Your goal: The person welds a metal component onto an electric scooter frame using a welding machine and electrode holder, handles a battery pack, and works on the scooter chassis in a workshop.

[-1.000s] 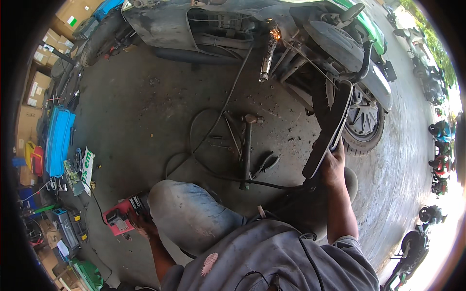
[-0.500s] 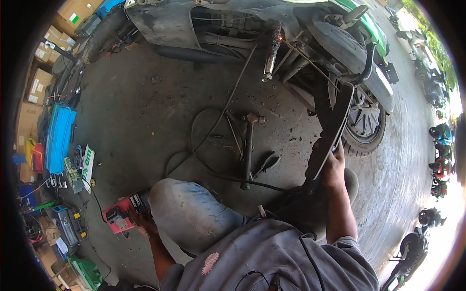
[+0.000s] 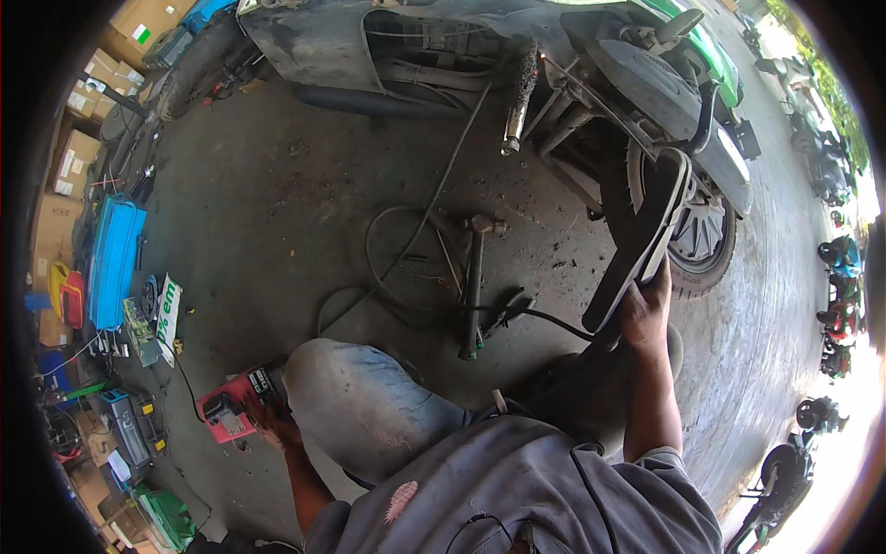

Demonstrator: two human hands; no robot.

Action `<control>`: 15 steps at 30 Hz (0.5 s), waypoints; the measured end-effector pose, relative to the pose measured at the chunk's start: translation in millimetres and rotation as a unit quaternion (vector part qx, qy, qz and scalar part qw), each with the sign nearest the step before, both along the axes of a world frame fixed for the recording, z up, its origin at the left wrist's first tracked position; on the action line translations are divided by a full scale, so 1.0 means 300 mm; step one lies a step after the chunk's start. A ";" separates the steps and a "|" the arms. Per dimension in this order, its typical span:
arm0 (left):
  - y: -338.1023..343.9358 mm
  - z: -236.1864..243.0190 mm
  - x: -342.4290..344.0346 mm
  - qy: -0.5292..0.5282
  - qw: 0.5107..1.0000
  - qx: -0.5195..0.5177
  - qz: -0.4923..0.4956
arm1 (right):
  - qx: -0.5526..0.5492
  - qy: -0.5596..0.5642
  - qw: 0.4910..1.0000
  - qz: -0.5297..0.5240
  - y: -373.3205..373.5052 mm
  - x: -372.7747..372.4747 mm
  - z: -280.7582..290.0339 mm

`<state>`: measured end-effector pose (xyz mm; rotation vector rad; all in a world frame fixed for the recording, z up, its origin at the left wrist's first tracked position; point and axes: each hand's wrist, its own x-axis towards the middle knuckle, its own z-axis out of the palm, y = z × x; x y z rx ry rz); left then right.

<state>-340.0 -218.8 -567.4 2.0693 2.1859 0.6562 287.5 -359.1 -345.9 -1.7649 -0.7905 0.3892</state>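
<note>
A long, flat black panel (image 3: pixel 637 245) with a paler edge slants upward in front of the motorcycle's rear wheel (image 3: pixel 706 245). My right hand (image 3: pixel 646 309) is wrapped round its near side; I cannot make out exactly what kind of part it is. At lower left, my left hand (image 3: pixel 269 425) lies with fingers stretched over the end of a red and black box-shaped machine (image 3: pixel 229 406). Above the floor, a dark, crusted rod (image 3: pixel 519 106) with a bare metal end hangs from the motorcycle (image 3: pixel 637 74). A tiny orange glow shows near its top.
Between my knees and the motorcycle lie a hammer (image 3: pixel 475 286), pliers (image 3: pixel 508 309) and a looped black cable (image 3: pixel 369 245). Cardboard boxes (image 3: pixel 76 164), a blue case (image 3: pixel 117 263) and tools line the left side. Several motorcycles (image 3: pixel 835 305) stand at far right.
The black panel has turned and shifted a little to the right with my right hand. Part of the cable near the pliers has lifted. My left hand stays on the red machine.
</note>
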 end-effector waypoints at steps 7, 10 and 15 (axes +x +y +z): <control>-0.004 -0.039 -0.046 0.126 0.991 0.010 -0.049 | -0.009 0.136 0.990 -0.027 0.002 0.001 -0.008; -0.004 -0.041 -0.048 0.120 0.992 0.006 -0.044 | 0.017 0.196 0.980 -0.035 0.009 -0.019 -0.005; -0.004 -0.038 -0.049 0.127 0.991 -0.002 -0.046 | 0.113 0.447 0.888 -0.003 0.018 -0.023 0.003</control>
